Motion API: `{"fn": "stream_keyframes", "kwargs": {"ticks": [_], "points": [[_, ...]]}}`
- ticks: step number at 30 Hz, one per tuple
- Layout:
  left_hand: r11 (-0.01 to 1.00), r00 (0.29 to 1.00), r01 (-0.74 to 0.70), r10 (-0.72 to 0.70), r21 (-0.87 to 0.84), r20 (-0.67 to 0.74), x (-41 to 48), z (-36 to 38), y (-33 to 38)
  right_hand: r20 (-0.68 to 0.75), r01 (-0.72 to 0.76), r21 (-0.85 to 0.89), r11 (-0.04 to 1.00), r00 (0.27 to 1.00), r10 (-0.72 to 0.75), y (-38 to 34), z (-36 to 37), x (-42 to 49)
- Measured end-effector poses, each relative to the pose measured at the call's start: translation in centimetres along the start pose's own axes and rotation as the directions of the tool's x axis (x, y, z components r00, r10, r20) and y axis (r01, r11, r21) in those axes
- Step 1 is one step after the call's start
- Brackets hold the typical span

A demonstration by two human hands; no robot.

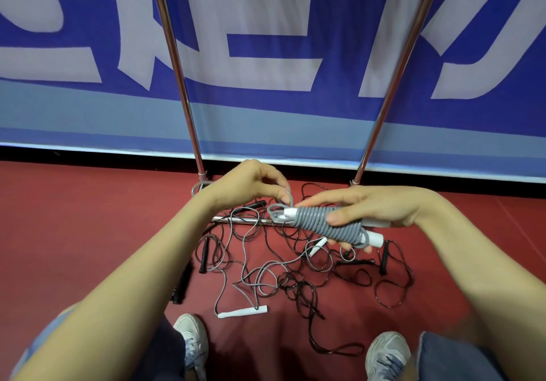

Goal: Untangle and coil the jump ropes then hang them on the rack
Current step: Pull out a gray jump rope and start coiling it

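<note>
Well, the person stands over the pile with a grey jump rope held up in front of them, its cord wound in tight turns round its two white handles. Their right hand grips that bundle across the middle, thumb on top and fingers curled underneath, with the handle ends sticking out past the palm. Their left hand is just beside it, fingertips pinched on a small loop of grey cord at the bundle's left end. Below the hands, on the red floor, lies a tangle of thin black ropes and another grey one, with a loose white handle at its near edge and black handles off to the left. The rack stands right behind the pile: two shiny poles rising out of view and a low crossbar partly under the cords. A blue banner with big pale lettering runs along the back.
</note>
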State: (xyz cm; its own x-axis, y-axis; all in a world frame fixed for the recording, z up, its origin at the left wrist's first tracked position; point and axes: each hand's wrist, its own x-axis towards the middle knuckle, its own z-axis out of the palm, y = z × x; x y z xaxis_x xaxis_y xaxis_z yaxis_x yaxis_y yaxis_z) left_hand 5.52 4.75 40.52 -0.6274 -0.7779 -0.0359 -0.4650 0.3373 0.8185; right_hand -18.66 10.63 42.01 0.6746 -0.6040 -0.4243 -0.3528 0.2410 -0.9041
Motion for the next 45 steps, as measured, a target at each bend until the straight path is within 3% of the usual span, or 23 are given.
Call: {"fn": "stream_keyframes", "kwargs": {"ticks": [5, 7, 9, 13, 16, 18, 22, 28, 30, 32, 35, 38, 42, 45], "points": [[0.979, 0.991, -0.037, 0.063, 0.203, -0.122, 0.3, 2.4, 1.2, -0.084, -0.134, -0.131, 0.982, 0.989, 0.124, 0.2, -0.3, 0.9], [0.99, 0.969, -0.031, 0.063, 0.135, -0.24, 0.2, 3.3, 1.5, -0.194, -0.136, -0.184, 0.973, 0.976, 0.1, 0.5, -0.6, 1.1], [0.997, 0.943, -0.018, 0.043, 0.078, -0.33, 0.0, 3.7, 1.8, -0.304, -0.119, -0.118, 0.986, 0.949, 0.078, 0.7, -1.0, 1.2], [0.999, 0.918, -0.029, 0.045, 0.045, -0.393, 0.1, 4.0, 2.0, -0.42, 0.018, -0.142, 0.99, 0.904, -0.076, 0.7, -1.4, 1.0], [0.931, 0.928, -0.076, -0.064, -0.356, -0.367, 0.2, 4.5, 2.2, -0.486, 0.14, -0.156, 0.978, 0.851, -0.199, 0.8, -1.3, 1.4], [0.855, 0.931, -0.129, -0.07, -0.503, -0.359, 0.3, 4.6, 2.4, -0.513, 0.211, -0.131, 0.969, 0.821, -0.249, 0.9, -1.6, 1.8], [0.809, 0.922, -0.166, -0.076, -0.565, -0.38, 0.0, 4.6, 2.6, -0.56, 0.283, -0.123, 0.951, 0.772, -0.302, 0.8, -1.8, 2.1], [0.788, 0.972, -0.022, -0.128, -0.615, -0.199, -0.3, 3.8, 1.9, -0.545, 0.354, -0.06, 0.933, 0.772, -0.327, 0.9, -2.1, 1.6], [0.829, 0.972, -0.038, -0.1, -0.559, -0.214, -0.6, 4.0, 2.1, -0.56, 0.305, -0.134, 0.943, 0.762, -0.326, 0.9, -2.2, 1.5], [0.873, 0.952, -0.077, -0.079, -0.481, -0.296, -0.8, 4.3, 2.3, -0.576, 0.192, -0.327, 0.925, 0.736, -0.356, 1.2, -2.5, 1.3], [0.923, 0.901, -0.113, -0.06, -0.367, -0.43, -0.9, 4.5, 2.2, -0.591, -0.081, -0.591, 0.803, 0.721, -0.362, 1.7, -3.1, 1.2], [0.957, 0.87, -0.102, -0.046, -0.271, -0.49, -0.8, 5.0, 2.1, -0.591, -0.311, -0.715, 0.626, 0.748, -0.303, 2.5, -3.0, 2.5], [0.983, 0.85, -0.122, 0.031, -0.14, -0.526, -0.5, 5.2, 2.0, -0.615, -0.395, -0.725, 0.564, 0.741, -0.27, 2.5, -2.5, 3.4], [0.988, 0.869, -0.137, 0.082, -0.077, -0.488, -0.6, 5.3, 1.8, -0.624, -0.349, -0.693, 0.631, 0.73, -0.281, 2.3, -2.6, 3.3]]}}
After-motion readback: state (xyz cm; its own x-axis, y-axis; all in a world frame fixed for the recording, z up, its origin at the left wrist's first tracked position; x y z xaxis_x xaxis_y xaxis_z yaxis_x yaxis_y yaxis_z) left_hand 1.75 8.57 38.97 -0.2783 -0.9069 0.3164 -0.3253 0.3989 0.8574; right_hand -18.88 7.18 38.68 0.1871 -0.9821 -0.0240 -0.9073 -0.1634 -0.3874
